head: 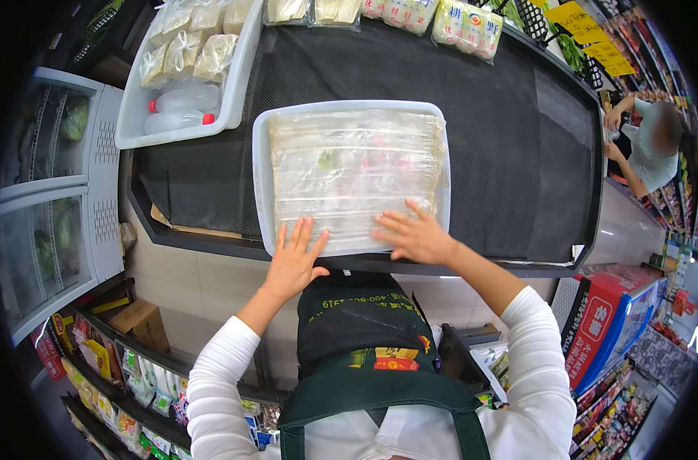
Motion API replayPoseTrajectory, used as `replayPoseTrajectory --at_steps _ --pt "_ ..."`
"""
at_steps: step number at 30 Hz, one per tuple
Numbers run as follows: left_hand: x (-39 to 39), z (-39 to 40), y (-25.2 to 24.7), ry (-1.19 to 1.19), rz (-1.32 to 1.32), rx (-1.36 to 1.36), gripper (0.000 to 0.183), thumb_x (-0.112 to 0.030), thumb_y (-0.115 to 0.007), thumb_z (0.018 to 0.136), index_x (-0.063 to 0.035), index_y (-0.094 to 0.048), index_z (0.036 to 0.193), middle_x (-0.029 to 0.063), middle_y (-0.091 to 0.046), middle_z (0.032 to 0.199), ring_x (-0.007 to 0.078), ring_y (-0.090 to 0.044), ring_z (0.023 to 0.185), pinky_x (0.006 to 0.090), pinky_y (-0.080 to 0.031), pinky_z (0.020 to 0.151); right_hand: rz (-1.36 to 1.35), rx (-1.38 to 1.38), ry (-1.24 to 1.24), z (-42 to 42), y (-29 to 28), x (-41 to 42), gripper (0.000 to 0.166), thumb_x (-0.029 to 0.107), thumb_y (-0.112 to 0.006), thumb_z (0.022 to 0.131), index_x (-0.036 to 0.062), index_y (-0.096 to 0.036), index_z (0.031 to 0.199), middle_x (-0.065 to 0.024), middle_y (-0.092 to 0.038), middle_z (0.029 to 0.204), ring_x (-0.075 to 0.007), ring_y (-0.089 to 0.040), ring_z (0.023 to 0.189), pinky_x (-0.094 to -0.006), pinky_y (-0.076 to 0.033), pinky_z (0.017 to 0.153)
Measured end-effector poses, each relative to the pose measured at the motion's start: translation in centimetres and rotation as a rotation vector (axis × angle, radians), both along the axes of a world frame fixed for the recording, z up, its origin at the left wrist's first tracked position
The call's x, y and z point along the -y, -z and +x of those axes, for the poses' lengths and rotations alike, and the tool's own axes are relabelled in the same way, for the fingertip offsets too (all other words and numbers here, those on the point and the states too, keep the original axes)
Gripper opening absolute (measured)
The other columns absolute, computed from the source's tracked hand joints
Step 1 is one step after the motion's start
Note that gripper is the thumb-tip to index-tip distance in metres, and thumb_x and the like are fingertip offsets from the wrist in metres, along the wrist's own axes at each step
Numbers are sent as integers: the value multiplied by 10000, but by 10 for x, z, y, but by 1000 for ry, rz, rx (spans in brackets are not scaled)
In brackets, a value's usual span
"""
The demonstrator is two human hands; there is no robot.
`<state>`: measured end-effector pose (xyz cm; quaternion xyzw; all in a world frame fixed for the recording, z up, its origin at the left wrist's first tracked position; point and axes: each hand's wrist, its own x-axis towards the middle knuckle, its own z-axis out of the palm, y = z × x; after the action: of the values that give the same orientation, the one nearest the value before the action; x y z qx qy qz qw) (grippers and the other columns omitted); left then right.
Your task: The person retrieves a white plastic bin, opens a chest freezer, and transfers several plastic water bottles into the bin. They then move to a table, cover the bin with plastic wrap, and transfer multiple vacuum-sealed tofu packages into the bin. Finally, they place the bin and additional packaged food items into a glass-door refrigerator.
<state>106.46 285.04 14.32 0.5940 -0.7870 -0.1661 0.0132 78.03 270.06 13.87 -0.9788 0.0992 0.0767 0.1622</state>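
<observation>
A white plastic tub [260, 172] stands near the front edge of the black display table in front of me. Across its top lies a translucent plastic sheet [355, 172] with raised ribs running side to side. Faint green and pinkish patches show through the sheet, too blurred to identify. My left hand [294, 256] rests palm down at the tub's front left, fingers spread over the sheet and rim. Slightly blurred, my right hand [421, 234] is spread at the front right, over the sheet. Neither hand grips anything.
Left on the table, a larger white tub [234, 109] holds bagged pale blocks [182, 54] and two clear plastic bottles [185, 99] with red caps. Wrapped vegetable packs [467, 29] line the back. A glass-door fridge [105, 132] stands left. Beyond the table's right end is another person [648, 149].
</observation>
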Motion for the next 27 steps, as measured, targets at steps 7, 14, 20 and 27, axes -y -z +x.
replayPoseTrajectory --at_steps 7,14,20,27 --pt "11 -6 -13 -73 77 -61 753 -381 -682 731 -104 -383 1364 225 -305 1424 361 -277 1332 546 -193 1070 14 178 53 -1 3 29 516 398 -464 883 151 -409 1332 -43 -420 1375 -198 -393 1263 -436 -253 1073" --pt "160 50 -16 -158 -524 -142 299 1 -592 765 -32 -566 1061 112 -593 1083 282 -565 994 363 -455 843 -296 470 581 30 -4 130 198 110 -659 747 47 -611 928 -90 -624 965 -239 -586 870 -351 -438 735" --pt "195 50 24 -173 -419 28 255 -20 -598 746 -32 -573 999 88 -590 1002 249 -560 954 360 -436 821 -302 264 572 44 16 132 178 96 -646 738 57 -598 906 -70 -615 935 -221 -572 881 -348 -426 748" --pt "184 63 -16 45 -618 -59 151 -50 -609 739 -63 -595 889 76 -551 859 243 -544 831 356 -419 723 -352 495 491 27 -16 113 102 74 -600 766 70 -573 865 -42 -568 795 -211 -566 801 -350 -441 705"
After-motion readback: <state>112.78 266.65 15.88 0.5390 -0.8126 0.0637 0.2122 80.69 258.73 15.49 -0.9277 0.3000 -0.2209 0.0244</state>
